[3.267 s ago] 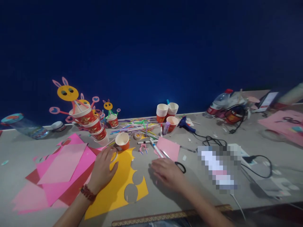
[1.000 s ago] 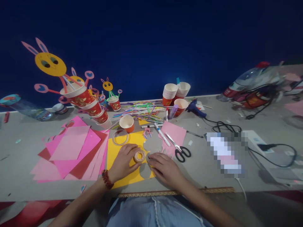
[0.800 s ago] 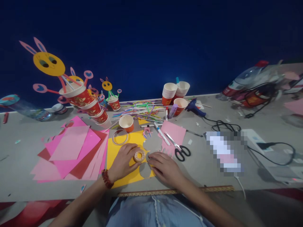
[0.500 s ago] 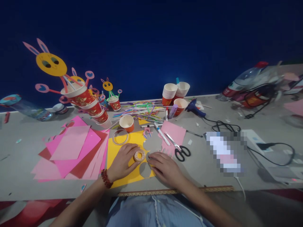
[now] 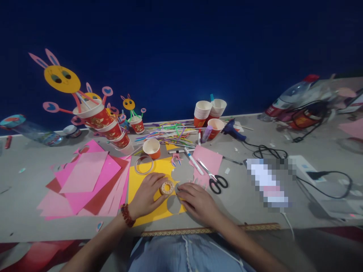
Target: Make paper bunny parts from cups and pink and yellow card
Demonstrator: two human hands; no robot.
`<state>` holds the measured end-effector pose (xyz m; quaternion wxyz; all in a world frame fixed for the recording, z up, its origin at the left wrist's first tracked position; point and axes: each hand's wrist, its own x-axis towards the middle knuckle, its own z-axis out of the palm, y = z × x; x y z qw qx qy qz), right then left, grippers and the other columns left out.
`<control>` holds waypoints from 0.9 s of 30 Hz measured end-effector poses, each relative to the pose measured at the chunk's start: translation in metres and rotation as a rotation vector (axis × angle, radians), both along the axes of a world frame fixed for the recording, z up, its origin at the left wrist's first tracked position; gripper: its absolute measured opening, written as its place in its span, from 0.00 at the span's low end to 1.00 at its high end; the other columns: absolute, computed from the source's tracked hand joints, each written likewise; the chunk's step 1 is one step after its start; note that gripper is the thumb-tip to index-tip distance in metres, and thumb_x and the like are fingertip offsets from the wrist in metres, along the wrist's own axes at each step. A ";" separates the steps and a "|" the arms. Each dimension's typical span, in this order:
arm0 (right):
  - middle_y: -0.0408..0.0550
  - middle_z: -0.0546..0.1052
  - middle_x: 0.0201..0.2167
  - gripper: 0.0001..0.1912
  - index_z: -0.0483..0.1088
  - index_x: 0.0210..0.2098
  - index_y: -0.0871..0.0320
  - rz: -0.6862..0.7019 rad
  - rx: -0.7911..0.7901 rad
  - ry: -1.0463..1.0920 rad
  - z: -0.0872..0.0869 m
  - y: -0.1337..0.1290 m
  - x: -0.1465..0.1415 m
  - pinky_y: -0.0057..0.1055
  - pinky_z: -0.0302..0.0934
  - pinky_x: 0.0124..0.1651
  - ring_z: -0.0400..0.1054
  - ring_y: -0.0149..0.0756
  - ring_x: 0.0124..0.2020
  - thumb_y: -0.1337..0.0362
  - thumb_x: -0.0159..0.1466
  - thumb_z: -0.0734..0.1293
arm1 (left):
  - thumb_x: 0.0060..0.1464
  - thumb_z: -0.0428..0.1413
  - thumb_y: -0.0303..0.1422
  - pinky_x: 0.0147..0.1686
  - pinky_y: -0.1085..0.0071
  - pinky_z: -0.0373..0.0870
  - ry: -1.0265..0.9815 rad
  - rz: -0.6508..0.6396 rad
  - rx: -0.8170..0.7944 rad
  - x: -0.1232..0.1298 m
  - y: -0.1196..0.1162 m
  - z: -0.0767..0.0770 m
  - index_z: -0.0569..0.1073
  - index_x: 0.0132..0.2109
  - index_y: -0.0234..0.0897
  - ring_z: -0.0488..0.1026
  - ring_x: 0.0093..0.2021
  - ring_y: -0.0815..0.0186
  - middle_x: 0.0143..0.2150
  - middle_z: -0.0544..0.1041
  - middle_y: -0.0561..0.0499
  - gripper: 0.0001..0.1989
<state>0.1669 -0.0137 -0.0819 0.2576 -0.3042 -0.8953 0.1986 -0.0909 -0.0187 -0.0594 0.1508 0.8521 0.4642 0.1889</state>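
My left hand (image 5: 148, 195), with a beaded bracelet on the wrist, lies on a sheet of yellow paper (image 5: 136, 210) that has round holes cut in it. Its thumb and fingers close around a small tape roll (image 5: 167, 187), which lies flat on the paper. Just to the right, my right hand (image 5: 197, 201) rests palm down at the sheet's right edge, fingers stretched out and holding nothing. Beyond my left hand, a larger clear tape ring (image 5: 144, 165) lies on the yellow paper. Black-handled scissors (image 5: 218, 183) lie to the right of my right hand on pink paper (image 5: 211, 158).
Pink and red paper sheets (image 5: 85, 172) are piled at left, before stacked cups with paper bunny figures (image 5: 93, 113). Colourful pipe cleaners (image 5: 172, 132), a paper cup (image 5: 152, 147), markers (image 5: 193, 160) and a blue glue gun (image 5: 234, 130) lie behind. A blurred-out device (image 5: 268, 183) lies at right.
Both hands and the tape roll stay almost where they were. The whole view has shifted very slightly.
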 end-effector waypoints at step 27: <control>0.53 0.67 0.64 0.28 0.62 0.63 0.53 0.039 -0.018 -0.214 0.016 -0.002 -0.031 0.46 0.54 0.66 0.59 0.46 0.65 0.59 0.65 0.68 | 0.60 0.54 0.37 0.62 0.45 0.60 0.047 0.032 0.064 -0.002 -0.005 -0.004 0.63 0.63 0.41 0.65 0.62 0.50 0.63 0.68 0.40 0.24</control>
